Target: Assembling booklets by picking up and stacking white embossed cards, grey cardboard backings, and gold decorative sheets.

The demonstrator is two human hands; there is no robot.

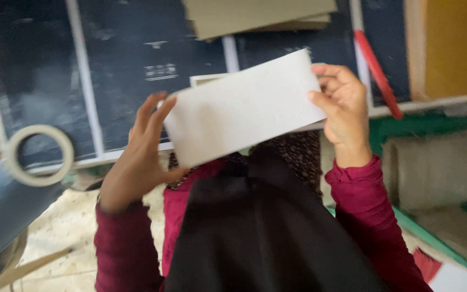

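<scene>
Likely craft workshop: tape roll [39,155], stacked cardboard sheets [255,16].

A dark blue-black panelled wall [136,65] crossed by pale grey metal strips [85,81] fills the far side. On the right stand a yellow board [452,46] and green frame [422,124]. Pale speckled stone floor [66,227] lies near left.

Tape roll [39,155] lies left of the held card [242,108].
</scene>
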